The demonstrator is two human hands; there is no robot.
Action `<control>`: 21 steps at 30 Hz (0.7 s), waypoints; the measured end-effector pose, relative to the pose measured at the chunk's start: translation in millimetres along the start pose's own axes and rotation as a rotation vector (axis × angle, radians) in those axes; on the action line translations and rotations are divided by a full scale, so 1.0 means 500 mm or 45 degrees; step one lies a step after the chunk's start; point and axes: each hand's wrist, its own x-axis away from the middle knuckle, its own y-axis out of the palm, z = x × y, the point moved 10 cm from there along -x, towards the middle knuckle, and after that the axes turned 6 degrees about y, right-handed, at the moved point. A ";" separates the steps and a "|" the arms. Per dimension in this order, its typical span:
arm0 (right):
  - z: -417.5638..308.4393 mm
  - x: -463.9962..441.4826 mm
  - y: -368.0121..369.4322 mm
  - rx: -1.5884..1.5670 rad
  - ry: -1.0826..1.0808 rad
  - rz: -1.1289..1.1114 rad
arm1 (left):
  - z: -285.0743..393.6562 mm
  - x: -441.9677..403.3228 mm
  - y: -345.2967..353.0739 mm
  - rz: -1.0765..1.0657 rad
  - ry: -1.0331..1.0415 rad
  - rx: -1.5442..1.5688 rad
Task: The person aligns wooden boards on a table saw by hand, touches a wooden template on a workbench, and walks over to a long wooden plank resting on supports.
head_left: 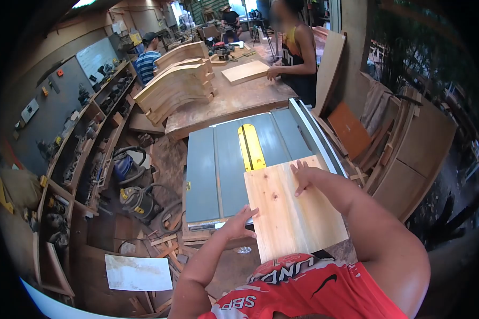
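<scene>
A pale, knotty wooden board lies over the near part of a grey table saw top, its near end close to my red shirt. My left hand is at the board's left edge, fingertips over the rim and thumb lower down, gripping it. Flat on the board's upper right part rests my right hand, fingers spread. Just beyond the board's far edge shows the yellow insert plate with its dark slot; no raised blade can be made out. A metal fence rail runs along the right side.
Behind the saw, a wooden workbench carries curved wooden pieces and a flat panel touched by a person. Another person stands left. Shop vacuums, offcuts and a white sheet lie on the floor.
</scene>
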 end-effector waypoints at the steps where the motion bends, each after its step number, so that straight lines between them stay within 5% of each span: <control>1: -0.016 0.020 -0.005 -0.016 -0.003 -0.008 | 0.003 0.001 -0.002 -0.004 0.001 -0.009; 21: 0.001 0.019 0.033 -0.113 0.095 0.055 | 0.002 -0.003 -0.014 0.197 0.055 0.024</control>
